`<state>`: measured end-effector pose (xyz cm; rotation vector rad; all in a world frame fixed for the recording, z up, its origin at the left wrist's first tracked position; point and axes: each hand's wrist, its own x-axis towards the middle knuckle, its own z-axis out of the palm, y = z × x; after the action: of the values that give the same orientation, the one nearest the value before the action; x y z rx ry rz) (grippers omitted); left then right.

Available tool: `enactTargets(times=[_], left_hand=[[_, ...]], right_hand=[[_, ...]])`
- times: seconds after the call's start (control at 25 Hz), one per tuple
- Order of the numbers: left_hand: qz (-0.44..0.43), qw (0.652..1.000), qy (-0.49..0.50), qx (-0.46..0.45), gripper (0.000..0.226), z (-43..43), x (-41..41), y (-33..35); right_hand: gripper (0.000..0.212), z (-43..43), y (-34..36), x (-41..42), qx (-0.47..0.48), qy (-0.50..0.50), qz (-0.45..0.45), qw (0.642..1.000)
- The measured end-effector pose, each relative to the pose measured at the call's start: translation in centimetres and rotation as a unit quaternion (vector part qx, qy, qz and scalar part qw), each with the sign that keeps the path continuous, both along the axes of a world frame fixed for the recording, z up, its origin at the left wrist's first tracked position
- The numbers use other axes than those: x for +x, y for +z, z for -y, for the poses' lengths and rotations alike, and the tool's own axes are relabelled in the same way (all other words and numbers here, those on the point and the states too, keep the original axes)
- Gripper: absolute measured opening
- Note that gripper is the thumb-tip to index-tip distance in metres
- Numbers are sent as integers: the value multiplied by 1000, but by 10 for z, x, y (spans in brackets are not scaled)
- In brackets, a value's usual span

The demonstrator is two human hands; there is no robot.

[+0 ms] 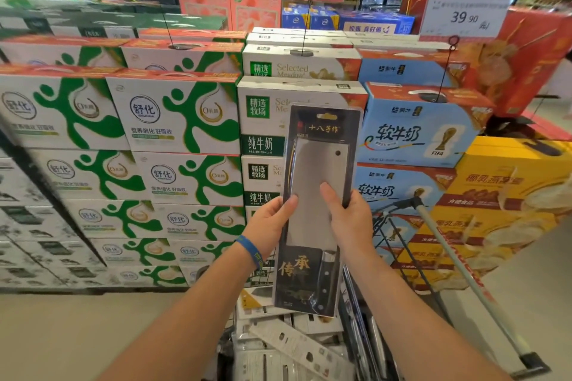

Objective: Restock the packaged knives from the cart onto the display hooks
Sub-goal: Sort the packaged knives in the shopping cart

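I hold a packaged cleaver (315, 164) upright in front of me, in a black blister card with gold characters, blade up and dark riveted handle at the bottom. My left hand (267, 226) grips its left edge, thumb on the front. My right hand (348, 219) grips the right edge, thumb lying across the blade window. Below, the cart (387, 337) holds several more packaged knives (288, 346) in white and black packs. No display hooks are in view.
Stacked milk cartons fill the space ahead: green-and-white boxes (148, 133) left, blue boxes (414, 130) right, yellow boxes (501, 201) far right. Price signs stand on thin rods (445, 71). The cart handle (464, 275) runs down to the right. Pale floor (77, 334) lies left.
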<state>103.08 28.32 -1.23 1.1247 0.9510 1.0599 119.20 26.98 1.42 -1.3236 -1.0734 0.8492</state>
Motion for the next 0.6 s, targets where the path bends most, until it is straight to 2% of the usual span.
enactTargets(times=[0.12,0.16,0.24,0.36,0.48,0.6], left_hand=[[-26,999,34,4,79,8,-9,-2],[-34,999,42,7,78,11,-13,-1],[-69,997,36,12,61,15,-23,-12],[-100,993,51,23,16,20,-39,-25],[-77,995,62,18,22,23,-55,-29],[-106,993,41,31,33,30,-71,-46]], right_hand=[[38,-2,-12,-2,-22,22,17,999],[41,-3,-16,-3,-36,32,24,999],[44,-4,-29,-11,-70,59,31,995],[48,-4,-50,-23,-100,78,82,989],[58,1,-72,-37,-129,122,112,978],[67,9,-87,-56,-160,154,99,970]])
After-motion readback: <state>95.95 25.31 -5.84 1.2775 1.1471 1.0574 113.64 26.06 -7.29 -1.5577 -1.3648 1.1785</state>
